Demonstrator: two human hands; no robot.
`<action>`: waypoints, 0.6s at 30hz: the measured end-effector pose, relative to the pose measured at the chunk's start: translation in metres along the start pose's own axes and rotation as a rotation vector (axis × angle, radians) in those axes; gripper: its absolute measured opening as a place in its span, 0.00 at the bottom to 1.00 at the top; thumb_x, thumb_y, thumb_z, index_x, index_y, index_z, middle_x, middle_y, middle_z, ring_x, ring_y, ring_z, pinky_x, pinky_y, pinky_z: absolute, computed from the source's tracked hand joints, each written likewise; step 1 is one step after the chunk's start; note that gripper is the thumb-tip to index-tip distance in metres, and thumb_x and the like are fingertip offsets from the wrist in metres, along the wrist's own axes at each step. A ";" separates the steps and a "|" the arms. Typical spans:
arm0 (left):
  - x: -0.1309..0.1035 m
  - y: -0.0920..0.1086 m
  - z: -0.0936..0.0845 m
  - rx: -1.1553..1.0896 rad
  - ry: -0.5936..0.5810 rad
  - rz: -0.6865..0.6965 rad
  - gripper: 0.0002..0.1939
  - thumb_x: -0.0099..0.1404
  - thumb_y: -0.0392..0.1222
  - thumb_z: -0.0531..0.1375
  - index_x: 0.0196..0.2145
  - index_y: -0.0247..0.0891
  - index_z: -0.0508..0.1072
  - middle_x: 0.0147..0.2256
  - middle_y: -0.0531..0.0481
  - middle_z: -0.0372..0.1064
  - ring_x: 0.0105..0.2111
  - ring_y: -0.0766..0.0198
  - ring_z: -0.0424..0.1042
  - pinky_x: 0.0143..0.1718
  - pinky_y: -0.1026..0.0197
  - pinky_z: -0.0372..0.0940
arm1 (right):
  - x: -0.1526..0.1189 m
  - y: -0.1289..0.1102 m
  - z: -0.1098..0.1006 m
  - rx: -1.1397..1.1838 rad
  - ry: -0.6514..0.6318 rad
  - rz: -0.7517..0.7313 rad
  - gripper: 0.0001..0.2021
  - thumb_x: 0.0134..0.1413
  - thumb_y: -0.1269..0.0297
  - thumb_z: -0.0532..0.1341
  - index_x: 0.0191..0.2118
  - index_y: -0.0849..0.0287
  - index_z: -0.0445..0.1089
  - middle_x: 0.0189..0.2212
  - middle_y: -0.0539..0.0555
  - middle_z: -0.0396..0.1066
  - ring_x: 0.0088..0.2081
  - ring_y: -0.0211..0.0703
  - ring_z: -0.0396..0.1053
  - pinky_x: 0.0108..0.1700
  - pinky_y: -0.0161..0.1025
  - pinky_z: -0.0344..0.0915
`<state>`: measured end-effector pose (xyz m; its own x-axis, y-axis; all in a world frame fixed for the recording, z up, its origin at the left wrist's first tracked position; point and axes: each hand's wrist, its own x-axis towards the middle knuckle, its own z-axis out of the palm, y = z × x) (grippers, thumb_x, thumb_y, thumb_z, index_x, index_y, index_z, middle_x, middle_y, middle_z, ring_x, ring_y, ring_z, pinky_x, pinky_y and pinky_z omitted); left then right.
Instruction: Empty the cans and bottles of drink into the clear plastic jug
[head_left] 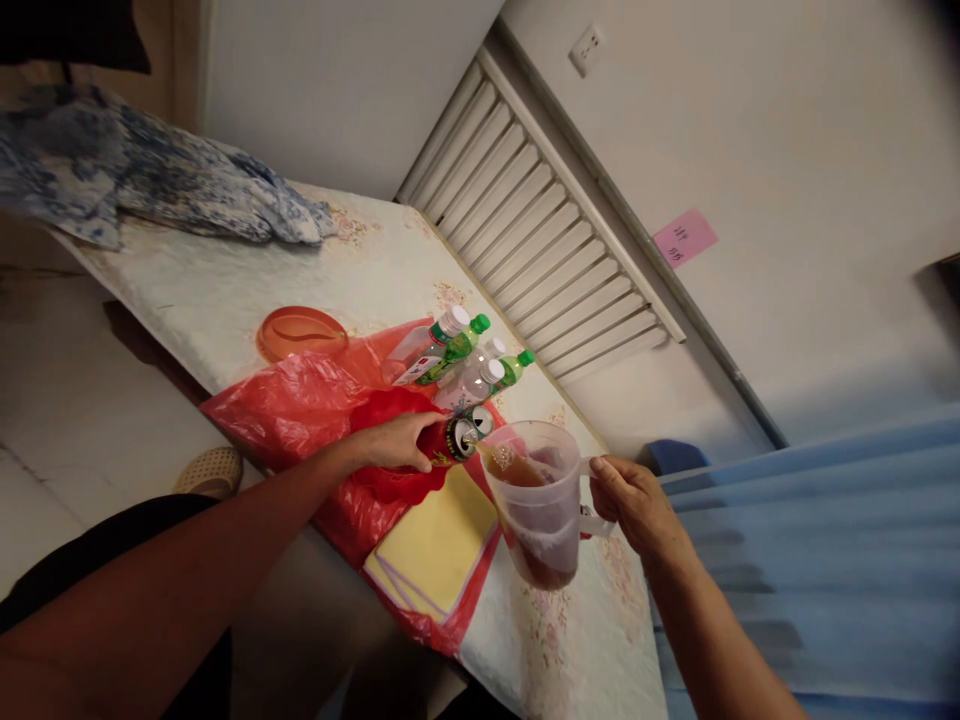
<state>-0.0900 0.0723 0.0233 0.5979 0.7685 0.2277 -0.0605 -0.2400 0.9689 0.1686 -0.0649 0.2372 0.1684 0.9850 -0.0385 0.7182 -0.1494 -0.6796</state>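
My left hand (401, 440) is wrapped round a red and black drink can (450, 442), its open top turned to the right. My right hand (634, 500) grips the handle of a translucent plastic pitcher (536, 510), whose lip leans toward the can. Brown liquid lies inside the pitcher and reaches up to the lip, with bubbles there. A little liquid shows between the lip and the can's mouth; which way it flows I cannot tell. Below the can sits a red scalloped bowl (394, 482). A second opened can (480, 420) stands just behind.
Several plastic bottles (469, 385) stand behind the cans. A red plastic bag (292, 400) spreads under the bowl and folded yellow cloths (442, 530). An orange lid (300, 332) and patterned fabric (217, 185) lie farther left. A radiator (547, 230) lines the wall; a blue curtain (810, 560) hangs right.
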 end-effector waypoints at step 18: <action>-0.002 0.010 -0.007 -0.046 -0.061 -0.036 0.41 0.43 0.34 0.66 0.58 0.41 0.67 0.55 0.46 0.71 0.54 0.49 0.69 0.56 0.53 0.63 | -0.005 0.021 0.030 0.277 0.089 -0.001 0.28 0.52 0.41 0.60 0.16 0.55 0.52 0.11 0.43 0.48 0.16 0.31 0.43 0.19 0.34 0.42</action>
<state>-0.0974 0.0728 0.0333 0.6482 0.7380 0.1875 -0.0738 -0.1843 0.9801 0.1630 -0.0703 0.2011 0.2351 0.9718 0.0181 0.5088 -0.1072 -0.8542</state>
